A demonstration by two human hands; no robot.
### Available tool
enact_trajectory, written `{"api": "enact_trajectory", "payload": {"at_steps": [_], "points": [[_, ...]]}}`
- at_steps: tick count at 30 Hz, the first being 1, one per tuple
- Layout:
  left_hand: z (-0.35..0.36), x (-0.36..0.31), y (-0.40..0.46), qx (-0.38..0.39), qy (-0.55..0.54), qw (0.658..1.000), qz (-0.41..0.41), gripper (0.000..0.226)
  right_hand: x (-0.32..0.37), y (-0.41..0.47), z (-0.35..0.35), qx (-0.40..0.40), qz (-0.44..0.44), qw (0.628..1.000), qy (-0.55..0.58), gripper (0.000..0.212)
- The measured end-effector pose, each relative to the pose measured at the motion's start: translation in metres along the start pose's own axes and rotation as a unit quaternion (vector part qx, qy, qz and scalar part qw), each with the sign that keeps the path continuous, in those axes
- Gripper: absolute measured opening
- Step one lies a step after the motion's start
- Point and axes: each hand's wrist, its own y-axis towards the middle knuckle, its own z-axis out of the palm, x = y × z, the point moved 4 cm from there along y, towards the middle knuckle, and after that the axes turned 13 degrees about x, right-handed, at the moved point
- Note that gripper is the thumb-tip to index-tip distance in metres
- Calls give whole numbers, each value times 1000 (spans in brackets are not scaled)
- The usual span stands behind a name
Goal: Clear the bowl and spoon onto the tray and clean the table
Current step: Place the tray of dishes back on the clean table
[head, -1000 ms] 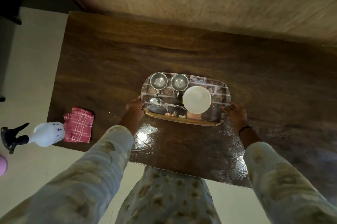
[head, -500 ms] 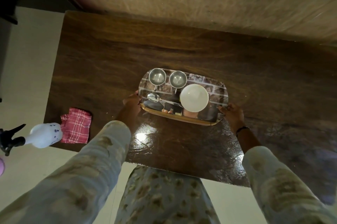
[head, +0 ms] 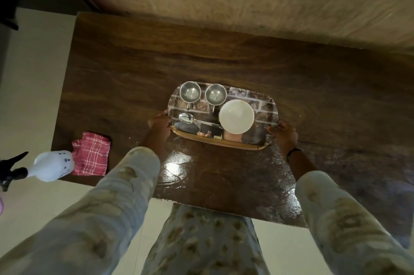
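On the dark wood-grain table (head: 224, 62), near its front edge, a shiny rounded-rectangular tray with a brick-pattern print and a wooden-coloured front rim (head: 262, 104) is sitting between the person's two hands. Left hand (head: 159, 123) is gripping the tray's left edge, fingers curled over the rim; right hand (head: 282, 134) is gripping the right edge in the same way, with a dark band showing on that wrist. Both arms are reaching forward in pale patterned sleeves. Inside the tray, a round white bowl (head: 236, 116) is resting on the right-centre part, and a metal spoon (head: 192, 119) is lying just to its left, with the spoon's bowl end pointing left and its handle running toward the white bowl. Behind them, along the tray's far side, two small steel cups with handles (head: 202, 93) are standing side by side, upright and empty-looking. Whether the tray is resting on the table or raised off it, I cannot tell. Well apart from the tray, at the table's left front corner, a folded red-and-white checked cloth (head: 92, 153) is lying flat, and a white spray bottle with a black trigger head (head: 42, 166) is overlapping its left edge and hanging out over the pale floor. Light is glaring off the glossy tabletop patch just in front of the tray.
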Motion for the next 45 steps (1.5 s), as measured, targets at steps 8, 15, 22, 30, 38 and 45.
{"api": "enact_trajectory", "payload": {"at_steps": [8, 15, 22, 30, 38, 45], "points": [[5, 5, -30, -10, -7, 1000, 3, 28, 9, -13, -3, -5, 5, 998, -59, 35], [9, -12, -88, -188, -91, 978, 22, 28, 26, -76, -9, -119, -52, 985, -116, 34], [14, -20, -169, -135, -111, 976, 131, 22, 72, -158, 2, -146, -263, 947, -110, 17], [-18, -14, -248, -134, -165, 958, 191, 22, 130, -206, 48, -56, -307, 947, -80, 20], [-85, 23, -301, -203, -208, 934, 208, 21, 178, -229, 122, 45, -343, 924, -164, 15], [-183, 74, -333, -331, -124, 915, 194, 21, 183, -260, 255, 300, -197, 908, -218, 23]]}}
